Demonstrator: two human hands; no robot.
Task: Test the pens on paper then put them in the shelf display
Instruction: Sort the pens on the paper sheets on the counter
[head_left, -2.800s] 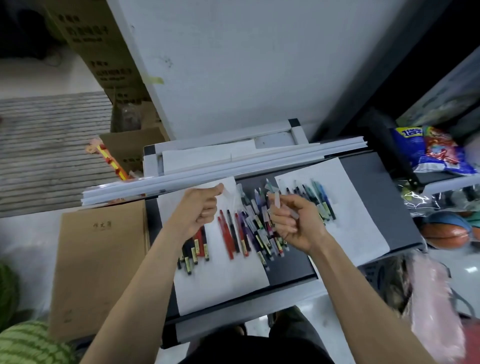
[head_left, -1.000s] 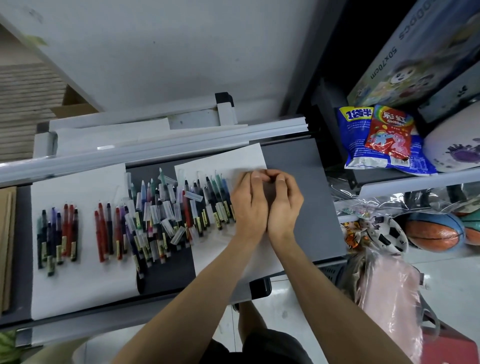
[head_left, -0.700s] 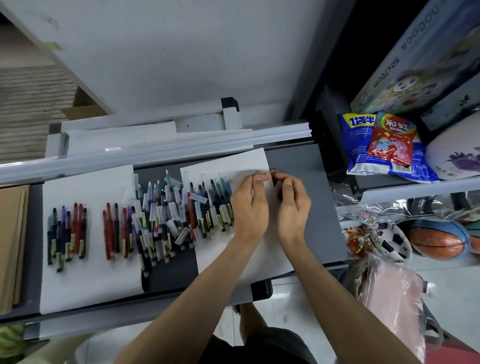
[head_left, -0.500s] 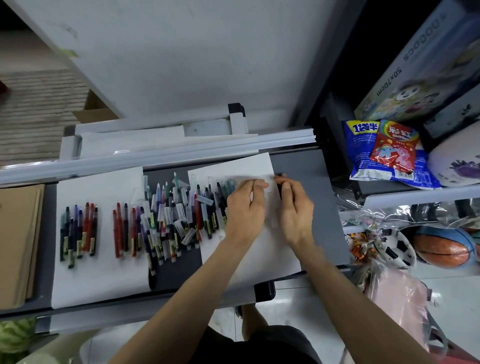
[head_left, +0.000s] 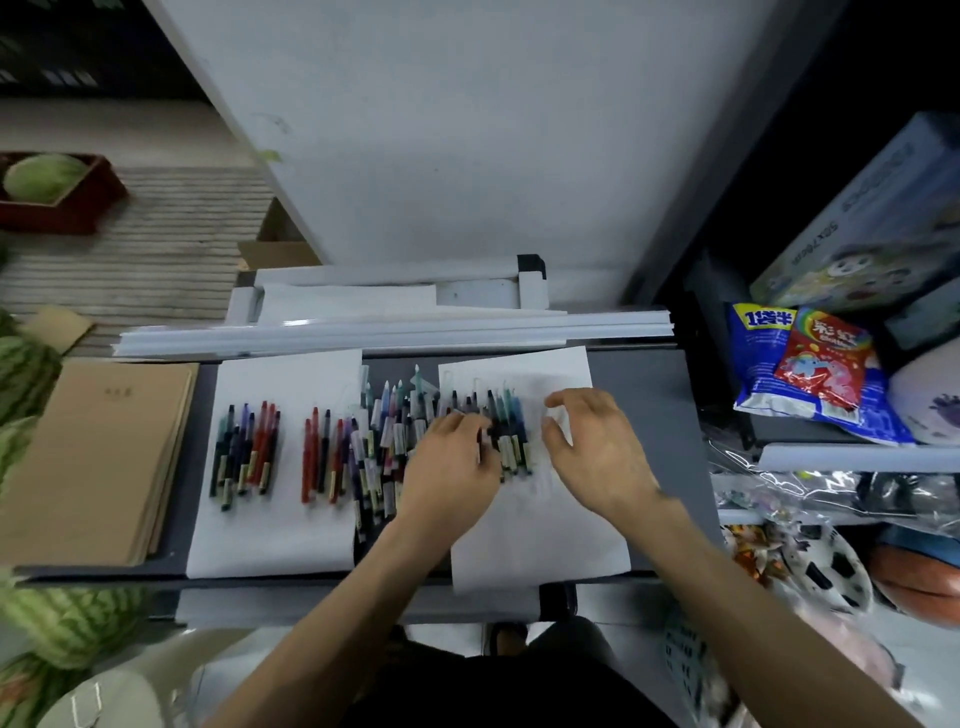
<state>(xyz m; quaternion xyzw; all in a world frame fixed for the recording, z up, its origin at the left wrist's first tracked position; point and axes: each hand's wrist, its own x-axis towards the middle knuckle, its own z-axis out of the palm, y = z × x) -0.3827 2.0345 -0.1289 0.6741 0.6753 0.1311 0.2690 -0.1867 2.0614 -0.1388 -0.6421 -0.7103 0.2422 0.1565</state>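
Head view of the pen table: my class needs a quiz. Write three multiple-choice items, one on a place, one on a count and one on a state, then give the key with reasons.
1. Where is the stack of brown booklets?
A. Left of the left white sheet
B. Between the two sheets
C. Under the right sheet

2. How many white sheets with pens on them lie on the grey table?
A. One
B. Two
C. Four

3. How are the pens on the left sheet placed?
A. Upright in a cup
B. Lying flat in side-by-side groups
C. Sealed in a box

Key:
1 A: the stack lies at the table's left end, beside that sheet.
2 B: only a left sheet and a right sheet carry pens.
3 B: their barrels lie along the paper.
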